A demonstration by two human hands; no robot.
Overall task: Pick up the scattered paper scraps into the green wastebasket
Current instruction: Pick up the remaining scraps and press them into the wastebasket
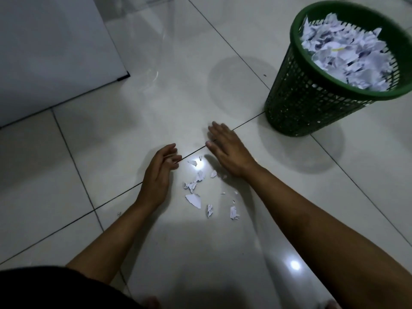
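Hands flank the paper scraps [196, 188] at frame centre, on the tile floor [111, 152]. Left hand [159, 172]: fingers loosely curled, palm facing the scraps, holding nothing. Right hand [227, 150]: flat, fingers straight, palm down just beside the pile, also holding nothing. Contact with floor: cannot tell. Green wastebasket [312, 101] upper right, well apart from the hands, full of paper. White cabinet [55, 52] upper left.

Glossy tiled floor [156, 103], perforated plastic wastebasket [296, 103], crumpled paper scraps [194, 200].
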